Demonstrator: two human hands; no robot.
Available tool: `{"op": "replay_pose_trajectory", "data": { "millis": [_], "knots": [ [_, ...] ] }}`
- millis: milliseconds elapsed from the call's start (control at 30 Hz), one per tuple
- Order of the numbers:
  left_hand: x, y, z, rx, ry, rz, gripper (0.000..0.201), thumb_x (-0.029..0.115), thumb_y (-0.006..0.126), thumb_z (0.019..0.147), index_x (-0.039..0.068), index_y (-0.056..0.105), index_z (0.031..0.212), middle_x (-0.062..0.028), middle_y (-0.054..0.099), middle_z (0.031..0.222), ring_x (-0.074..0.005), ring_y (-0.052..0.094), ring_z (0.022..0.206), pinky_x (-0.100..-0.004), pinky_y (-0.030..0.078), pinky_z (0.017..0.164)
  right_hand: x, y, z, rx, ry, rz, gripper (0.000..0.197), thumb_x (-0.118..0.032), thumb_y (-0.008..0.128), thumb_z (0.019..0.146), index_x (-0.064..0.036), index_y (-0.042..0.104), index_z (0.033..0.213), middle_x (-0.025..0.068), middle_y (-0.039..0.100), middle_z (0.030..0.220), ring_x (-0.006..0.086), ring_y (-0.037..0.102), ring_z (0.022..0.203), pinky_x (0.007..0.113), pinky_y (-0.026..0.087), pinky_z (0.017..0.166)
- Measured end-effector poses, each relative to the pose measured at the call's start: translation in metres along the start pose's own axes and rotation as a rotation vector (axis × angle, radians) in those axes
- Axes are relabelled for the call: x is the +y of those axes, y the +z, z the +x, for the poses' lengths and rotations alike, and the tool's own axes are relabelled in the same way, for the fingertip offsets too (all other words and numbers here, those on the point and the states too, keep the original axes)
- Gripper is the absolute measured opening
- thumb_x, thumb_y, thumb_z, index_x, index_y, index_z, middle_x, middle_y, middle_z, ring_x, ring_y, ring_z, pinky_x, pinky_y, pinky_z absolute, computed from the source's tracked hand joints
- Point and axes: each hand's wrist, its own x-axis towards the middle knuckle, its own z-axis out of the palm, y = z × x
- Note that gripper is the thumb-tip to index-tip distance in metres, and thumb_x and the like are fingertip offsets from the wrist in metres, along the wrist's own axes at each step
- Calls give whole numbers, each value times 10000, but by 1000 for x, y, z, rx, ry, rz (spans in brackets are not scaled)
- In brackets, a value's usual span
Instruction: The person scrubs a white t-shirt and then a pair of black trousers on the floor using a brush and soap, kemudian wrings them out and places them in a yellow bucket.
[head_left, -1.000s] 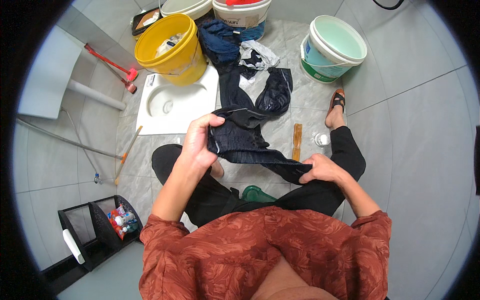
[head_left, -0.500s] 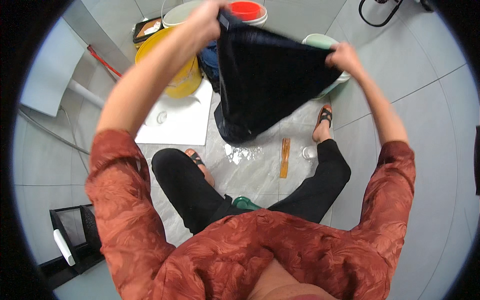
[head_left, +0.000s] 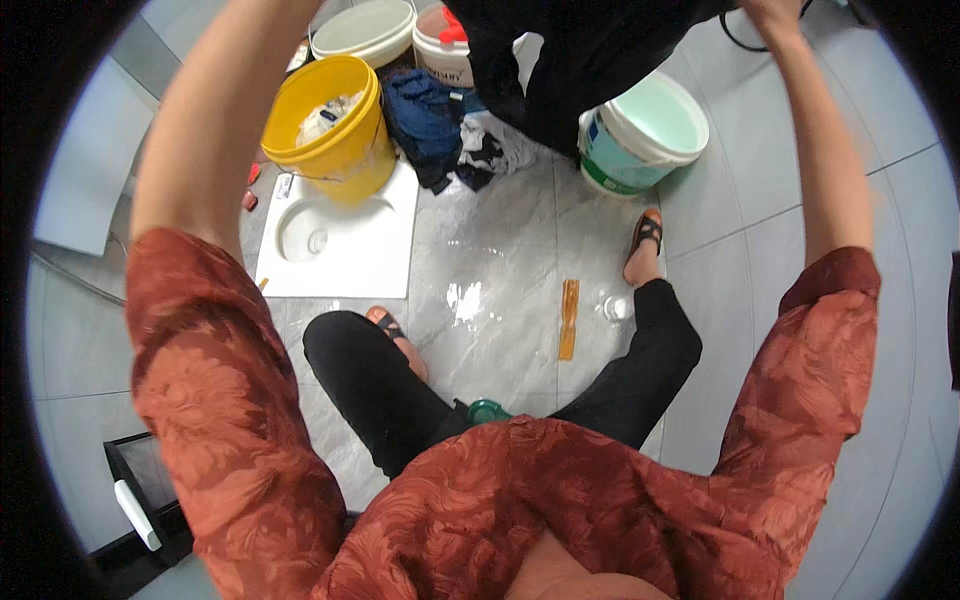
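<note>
Both arms up, spread wide, hands well apart. Right hand [head_left: 773, 14] is at the top edge of view, clamped on the right end of the garment [head_left: 610, 55]; fingers partly cut off by the frame. Left hand is past the top edge, so can't tell its grip; only the forearm shows.

Garment is black, raised in front of me at top centre, upper part out of frame. Its lower end hangs down just left of the green-white bucket [head_left: 622, 150] in view; can't tell if they touch. A gap shows through its left part.

Green-white bucket: pale green inside, upright on the floor [head_left: 480, 250]. Left of the garment: blue cloth [head_left: 418, 105] heaped on the floor, grey cloth [head_left: 497, 143] right against it. Behind those, two white tubs side by side, the right one with something red at its rim.

Yellow bucket [head_left: 350, 172] is at the far end of the squat pan [head_left: 385, 272], white stuff inside, too small to tell what.

Between my feet, nearer the right: brown strip [head_left: 569, 322] flat on the floor, clear jar [head_left: 614, 308] beside it, close to my right sandal [head_left: 647, 230]. Green stool [head_left: 487, 410] under me, mostly hidden by my shirt.
</note>
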Motion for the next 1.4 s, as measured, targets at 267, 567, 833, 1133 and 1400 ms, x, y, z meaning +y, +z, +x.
{"op": "replay_pose_trajectory", "data": {
  "millis": [267, 567, 833, 1133, 1400],
  "knots": [
    [-365, -211, -223, 612, -574, -3, 142, -18, 646, 550, 15, 529, 625, -85, 533, 682, -226, 528, 623, -369, 448, 517, -129, 74, -396, -920, 61, 337, 214, -66, 566, 710, -96, 531, 919, 138, 613, 876, 349, 619, 797, 478, 494, 652],
    [-500, -273, -476, 779, -1053, 656, 162, -54, 639, 596, -94, 590, 745, -140, 599, 751, -261, 570, 658, -369, 461, 582, -234, 16, -651, -1369, 303, 386, 171, -43, 584, 731, -49, 557, 900, 161, 598, 926, 332, 608, 871, 432, 520, 742],
    [-499, -267, -480, 450, -1122, 1477, 354, 138, 529, 782, -80, 578, 1056, -299, 617, 1054, -428, 613, 984, -459, 471, 883, -222, -7, -685, -1173, 807, 327, 218, -68, 539, 769, -100, 619, 969, 137, 611, 1005, 335, 576, 961, 436, 475, 807],
    [-516, -166, -492, -544, -161, 1374, 328, 39, 586, 688, 42, 584, 1016, -152, 596, 1054, -344, 561, 982, -448, 486, 823, -86, 0, -748, -855, 1150, -298, 284, -135, 594, 780, -14, 580, 1037, 188, 575, 1077, 379, 534, 1029, 454, 440, 889],
    [-506, -157, -520, -1064, -370, 1661, 393, 117, 500, 831, 155, 551, 1219, -40, 519, 1254, -251, 538, 1069, -406, 482, 848, -78, 5, -753, -1198, 1155, -264, 208, -203, 602, 775, -52, 681, 894, 199, 665, 954, 355, 643, 911, 461, 515, 790]
  ]
}}
